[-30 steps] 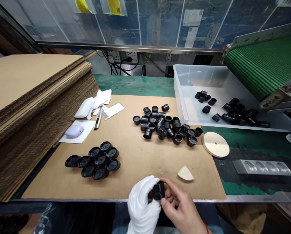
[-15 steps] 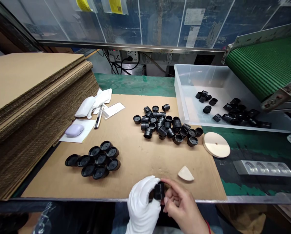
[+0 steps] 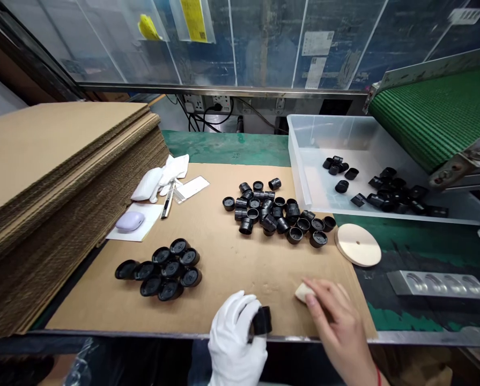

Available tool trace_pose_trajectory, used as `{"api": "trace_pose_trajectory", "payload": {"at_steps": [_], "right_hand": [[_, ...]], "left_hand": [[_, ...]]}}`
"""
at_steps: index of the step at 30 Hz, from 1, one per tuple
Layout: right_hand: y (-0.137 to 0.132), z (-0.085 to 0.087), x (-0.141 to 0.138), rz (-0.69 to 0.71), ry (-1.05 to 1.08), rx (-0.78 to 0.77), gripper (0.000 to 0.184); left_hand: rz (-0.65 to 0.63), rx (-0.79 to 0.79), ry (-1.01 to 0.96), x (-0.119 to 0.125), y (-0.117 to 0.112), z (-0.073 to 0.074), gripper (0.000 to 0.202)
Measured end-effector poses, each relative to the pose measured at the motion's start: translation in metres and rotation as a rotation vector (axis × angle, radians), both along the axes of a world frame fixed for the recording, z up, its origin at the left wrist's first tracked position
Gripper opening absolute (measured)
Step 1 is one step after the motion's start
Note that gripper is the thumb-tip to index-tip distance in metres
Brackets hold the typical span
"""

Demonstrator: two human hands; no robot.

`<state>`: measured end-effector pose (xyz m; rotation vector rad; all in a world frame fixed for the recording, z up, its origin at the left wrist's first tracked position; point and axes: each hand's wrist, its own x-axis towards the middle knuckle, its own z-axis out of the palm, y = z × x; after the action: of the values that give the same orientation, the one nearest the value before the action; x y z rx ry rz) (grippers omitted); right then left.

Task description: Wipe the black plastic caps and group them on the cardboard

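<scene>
My left hand, in a white glove, grips a black plastic cap between thumb and fingers just above the table's front edge. My bare right hand is at a cream-coloured wedge on the cardboard, its thumb and fingertips closed on it and covering the wedge's right side. To the left, several black caps stand grouped with their round ends up. A looser pile of similar caps lies further back, some upright and some on their sides.
A clear plastic bin holding more black caps stands back right, below a green conveyor belt. A cream disc and a metal block with round recesses lie right. Stacked cardboard, a cutter and a lilac case are left.
My right hand has left the black cap and moved right to the cream wedge, taking hold of it. My left hand keeps the cap. The view has tilted up slightly.
</scene>
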<state>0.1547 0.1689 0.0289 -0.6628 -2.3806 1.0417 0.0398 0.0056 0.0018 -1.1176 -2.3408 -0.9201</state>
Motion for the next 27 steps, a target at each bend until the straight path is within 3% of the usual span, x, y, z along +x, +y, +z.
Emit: {"api": "trace_pose_trajectory", "payload": {"at_steps": [3,5,10,15,18,22,25,27], "right_hand": [[0.016,-0.010,0.001,0.004,-0.027,0.273,0.031],[0.015,-0.018,0.001,0.060,-0.017,0.320,0.025],[0.003,-0.024,0.013,0.168,0.053,0.266,0.022],[0.013,-0.013,0.022,0.250,-0.024,0.165,0.020],[0.009,0.000,0.005,0.294,0.020,0.133,0.018],[-0.014,0.016,-0.036,0.523,0.111,0.169,0.012],[-0.019,0.021,-0.054,0.675,0.102,0.222,0.013],[-0.011,0.020,-0.053,0.709,0.095,0.215,0.014]], "left_hand": [[0.013,-0.016,0.039,-0.002,-0.002,-0.001,0.023],[0.024,0.012,0.029,-0.001,-0.004,-0.003,0.021],[0.016,0.026,-0.031,0.000,-0.004,-0.003,0.023],[-0.030,0.022,-0.067,-0.001,-0.003,0.002,0.034],[-0.053,0.036,-0.042,-0.005,-0.001,0.003,0.033],[-0.139,0.025,-0.055,-0.011,0.005,0.004,0.013],[-0.200,0.000,-0.086,-0.012,0.008,0.004,0.022],[-0.167,0.019,-0.056,-0.011,0.006,0.005,0.018]]}}
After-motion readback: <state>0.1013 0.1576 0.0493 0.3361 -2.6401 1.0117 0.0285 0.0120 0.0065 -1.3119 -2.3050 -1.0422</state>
